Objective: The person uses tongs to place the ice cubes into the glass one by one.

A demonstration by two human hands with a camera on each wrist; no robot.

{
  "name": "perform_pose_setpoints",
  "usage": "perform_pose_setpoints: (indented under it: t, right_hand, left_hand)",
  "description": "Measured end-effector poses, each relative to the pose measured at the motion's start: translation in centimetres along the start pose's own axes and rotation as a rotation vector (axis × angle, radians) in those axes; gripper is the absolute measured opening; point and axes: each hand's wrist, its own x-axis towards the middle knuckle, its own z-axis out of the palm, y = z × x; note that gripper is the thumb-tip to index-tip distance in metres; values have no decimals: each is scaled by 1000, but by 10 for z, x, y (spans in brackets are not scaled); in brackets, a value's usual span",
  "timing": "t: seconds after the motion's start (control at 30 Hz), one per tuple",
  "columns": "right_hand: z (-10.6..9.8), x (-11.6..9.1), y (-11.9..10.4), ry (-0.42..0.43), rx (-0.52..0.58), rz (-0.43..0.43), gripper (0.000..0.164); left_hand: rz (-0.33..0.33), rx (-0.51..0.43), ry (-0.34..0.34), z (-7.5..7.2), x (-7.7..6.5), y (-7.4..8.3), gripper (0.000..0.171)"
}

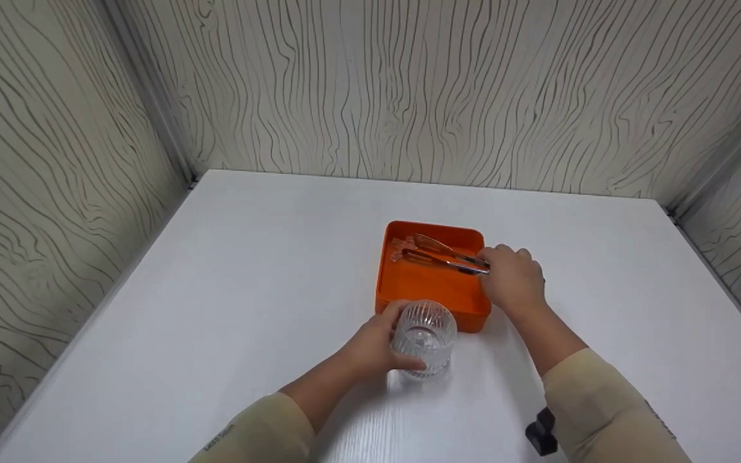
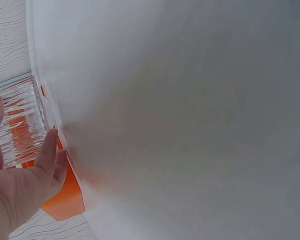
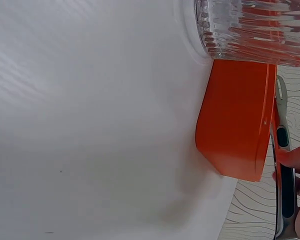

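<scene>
A clear ribbed drinking glass (image 1: 427, 341) stands upright on the table in front of the orange box. My left hand (image 1: 370, 347) holds it from the left, thumb along the near side and fingers on the far side. My right hand (image 1: 513, 278) grips metal tongs (image 1: 451, 262) with dark handle inlays by the handle, at the box's right edge. The tongs' two arms are spread, tips over the left back of the orange box (image 1: 431, 292). Small see-through pieces (image 1: 398, 249) lie there in the box, close by the tips. In the right wrist view the tongs (image 3: 287, 192) reach over the box's rim.
A small black object (image 1: 542, 432) lies on the white table (image 1: 248, 276) near the right forearm. Wood-grain patterned panels (image 1: 396, 90) stand behind the table and on both sides.
</scene>
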Motion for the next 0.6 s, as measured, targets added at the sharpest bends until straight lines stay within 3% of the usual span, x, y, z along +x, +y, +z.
perform_pose_setpoints:
  t: [0.27, 0.6]
  right_hand:
    - [8, 4, -5, -13, -26, 31, 31]
    - [15, 3, -8, 51, -42, -6, 14]
  left_hand:
    - [-5, -25, -5, 1, 1, 0, 80]
    - [40, 6, -2, 1, 2, -3, 82]
